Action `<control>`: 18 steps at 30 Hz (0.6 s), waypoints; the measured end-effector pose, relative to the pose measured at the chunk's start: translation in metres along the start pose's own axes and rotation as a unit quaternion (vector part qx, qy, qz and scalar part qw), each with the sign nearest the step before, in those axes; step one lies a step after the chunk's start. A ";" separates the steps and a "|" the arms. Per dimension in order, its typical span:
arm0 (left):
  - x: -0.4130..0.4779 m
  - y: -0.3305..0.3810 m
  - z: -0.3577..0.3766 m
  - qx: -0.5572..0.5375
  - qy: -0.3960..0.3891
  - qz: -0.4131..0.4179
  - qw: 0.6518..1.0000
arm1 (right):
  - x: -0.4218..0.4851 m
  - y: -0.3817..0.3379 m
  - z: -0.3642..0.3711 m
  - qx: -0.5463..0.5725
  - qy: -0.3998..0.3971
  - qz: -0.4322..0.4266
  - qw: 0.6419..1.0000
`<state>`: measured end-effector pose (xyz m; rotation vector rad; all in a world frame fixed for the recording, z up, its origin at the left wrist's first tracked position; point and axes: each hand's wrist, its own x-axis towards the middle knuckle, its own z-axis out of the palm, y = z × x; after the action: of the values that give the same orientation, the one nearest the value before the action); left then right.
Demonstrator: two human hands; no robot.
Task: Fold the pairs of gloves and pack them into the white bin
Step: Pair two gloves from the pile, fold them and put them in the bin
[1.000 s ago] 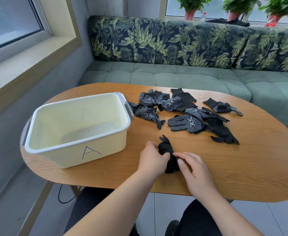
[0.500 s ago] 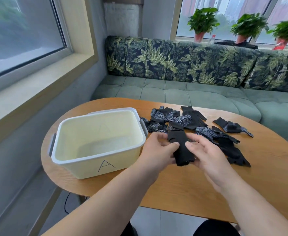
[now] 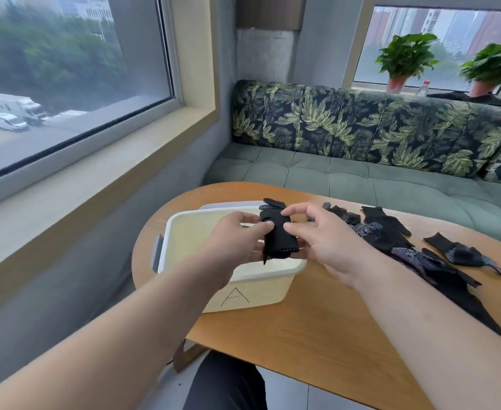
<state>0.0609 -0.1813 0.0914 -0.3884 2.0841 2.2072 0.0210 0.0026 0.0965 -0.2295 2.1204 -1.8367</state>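
Observation:
A folded pair of black gloves (image 3: 278,238) hangs in the air above the white bin (image 3: 184,232), over its right half. My left hand (image 3: 237,238) pinches the bundle from the left with thumb and fingers. My right hand (image 3: 317,235) pinches it from the right. The bin carries a hand-drawn letter A on its front wall. Several loose black and grey-dotted gloves (image 3: 391,241) lie spread on the wooden table (image 3: 317,335) to the right of the bin. What lies in the bin's bottom is partly hidden by my hands.
A green sofa (image 3: 361,173) with leaf-print cushions runs behind the table. Potted plants (image 3: 406,60) stand on the rear window sill. A large window and sill fill the left. The table's near edge crosses below my forearms.
Both hands lifted the folded glove bundle off the table and carried it left and up, over the bin. The camera has swung left and upward.

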 end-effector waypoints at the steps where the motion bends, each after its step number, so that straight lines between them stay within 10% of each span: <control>1: 0.002 -0.001 -0.011 0.009 0.008 -0.002 1.000 | 0.006 0.000 0.007 0.007 -0.013 0.010 1.000; 9: 0.014 -0.011 -0.092 0.297 0.126 0.095 0.942 | 0.049 0.009 0.053 0.004 -0.082 0.085 0.993; 18: 0.042 -0.040 -0.137 0.490 0.178 0.183 0.834 | 0.090 0.026 0.082 -0.280 -0.098 0.087 0.951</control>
<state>0.0473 -0.3188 0.0374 -0.3141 3.3266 0.8842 -0.0324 -0.0996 0.0484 -0.3269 2.3771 -1.0353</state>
